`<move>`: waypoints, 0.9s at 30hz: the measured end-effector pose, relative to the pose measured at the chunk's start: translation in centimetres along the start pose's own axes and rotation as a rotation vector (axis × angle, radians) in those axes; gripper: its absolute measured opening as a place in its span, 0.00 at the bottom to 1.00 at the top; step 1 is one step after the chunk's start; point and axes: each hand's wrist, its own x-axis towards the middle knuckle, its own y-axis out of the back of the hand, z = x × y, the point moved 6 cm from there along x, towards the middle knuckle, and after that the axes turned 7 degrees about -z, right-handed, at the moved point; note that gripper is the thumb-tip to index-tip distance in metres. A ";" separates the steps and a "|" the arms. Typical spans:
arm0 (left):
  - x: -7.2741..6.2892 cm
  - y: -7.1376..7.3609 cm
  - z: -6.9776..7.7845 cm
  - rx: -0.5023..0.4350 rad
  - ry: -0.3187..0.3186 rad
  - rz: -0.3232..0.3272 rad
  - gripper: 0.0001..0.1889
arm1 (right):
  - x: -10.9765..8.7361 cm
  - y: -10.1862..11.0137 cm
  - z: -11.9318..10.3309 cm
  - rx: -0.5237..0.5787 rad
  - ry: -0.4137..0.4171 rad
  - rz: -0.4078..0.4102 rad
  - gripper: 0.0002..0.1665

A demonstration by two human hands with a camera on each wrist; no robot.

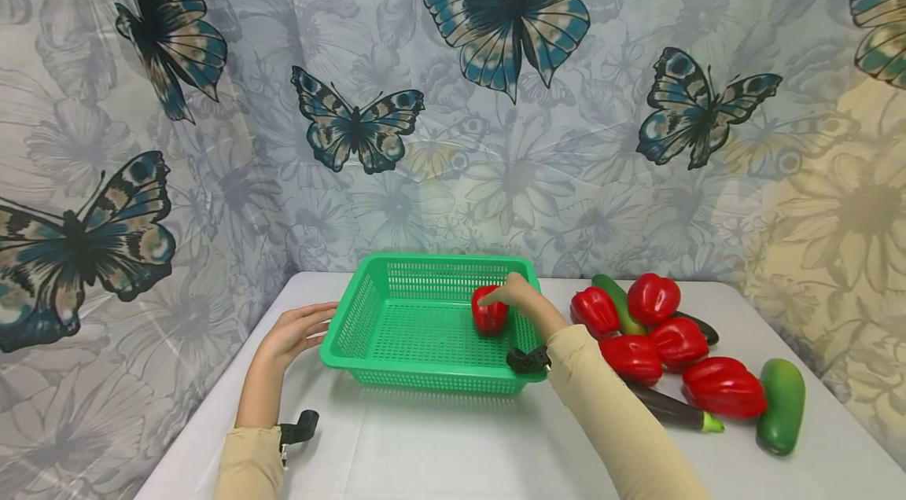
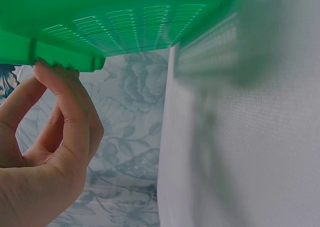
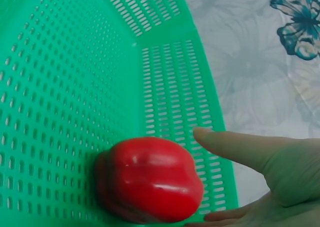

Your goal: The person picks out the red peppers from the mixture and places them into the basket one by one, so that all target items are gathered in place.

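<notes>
A red bell pepper (image 1: 488,318) rests inside the green plastic basket (image 1: 432,382), near its right wall. Beside and above it is my right hand (image 1: 527,302). In the right wrist view the thumb is straight and apart from the pepper (image 3: 155,179), and the other fingers of that hand (image 3: 295,172) lie low by the basket wall, partly out of frame. My left hand (image 1: 292,331) is at the basket's left side, fingers extended toward the rim. The left wrist view shows fingertips of this hand (image 2: 70,122) touching the rim from outside.
To the basket's right on the white table (image 1: 439,445) lie several red bell peppers (image 1: 723,387), a dark eggplant (image 1: 668,407) with a green stem end, and a green cucumber-like vegetable (image 1: 782,406). Another green one (image 1: 617,302) is partly covered. A butterfly-patterned cloth (image 1: 396,209) hangs behind.
</notes>
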 end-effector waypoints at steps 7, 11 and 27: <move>0.0 0.0 0.0 0.014 0.004 0.011 0.31 | -1.0 0.3 -0.5 -0.001 0.053 -0.016 0.56; -0.1 -0.1 0.0 0.004 0.009 0.014 0.31 | -1.7 0.5 -0.9 0.025 0.097 -0.033 0.53; 0.0 -0.1 0.0 0.013 0.005 0.018 0.32 | -4.5 2.0 -1.7 0.081 0.216 -0.159 0.57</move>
